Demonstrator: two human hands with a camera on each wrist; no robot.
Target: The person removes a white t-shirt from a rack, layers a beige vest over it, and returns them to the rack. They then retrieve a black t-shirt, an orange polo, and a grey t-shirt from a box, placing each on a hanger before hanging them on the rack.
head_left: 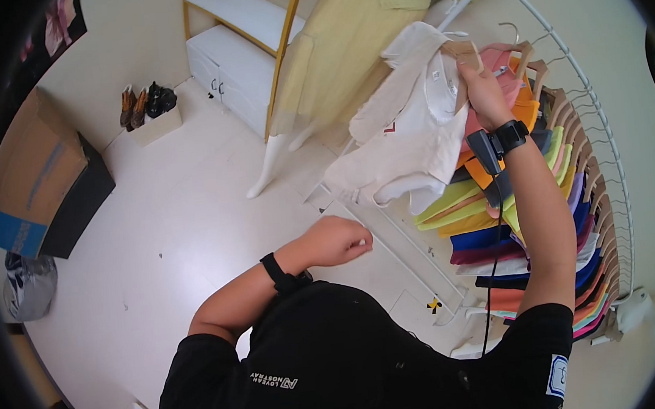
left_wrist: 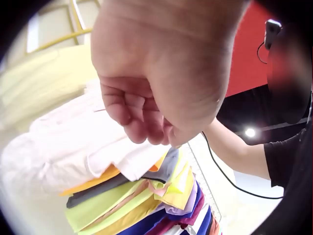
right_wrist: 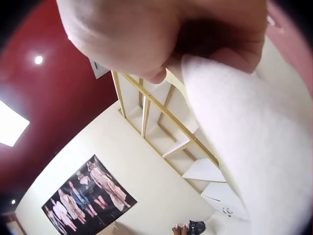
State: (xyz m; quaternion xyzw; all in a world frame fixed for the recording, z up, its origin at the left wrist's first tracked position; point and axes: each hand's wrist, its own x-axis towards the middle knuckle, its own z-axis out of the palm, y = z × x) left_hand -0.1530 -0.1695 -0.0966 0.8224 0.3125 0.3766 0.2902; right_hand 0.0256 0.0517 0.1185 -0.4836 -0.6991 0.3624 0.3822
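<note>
At the top of the rack my right hand (head_left: 485,96) grips a wooden hanger (head_left: 462,49) by its upper part. A white short-sleeved top (head_left: 414,141) hangs from it, spread out to the left over the other clothes. In the right wrist view, white cloth (right_wrist: 249,117) drops from the curled fingers; the hanger is hidden there. My left hand (head_left: 335,242) is held in front of the body, apart from the clothes, fingers curled in toward the palm. A small pale patch shows among those fingers (left_wrist: 139,125); I cannot tell what it is.
A curved white rack (head_left: 589,87) carries many coloured clothes (head_left: 489,239) on wooden hangers along the right wall. Beyond the white top stands a mannequin in a pale yellow dress (head_left: 347,51). A white cabinet (head_left: 231,74), a shoe box (head_left: 156,127) and a cardboard box (head_left: 36,172) are farther left.
</note>
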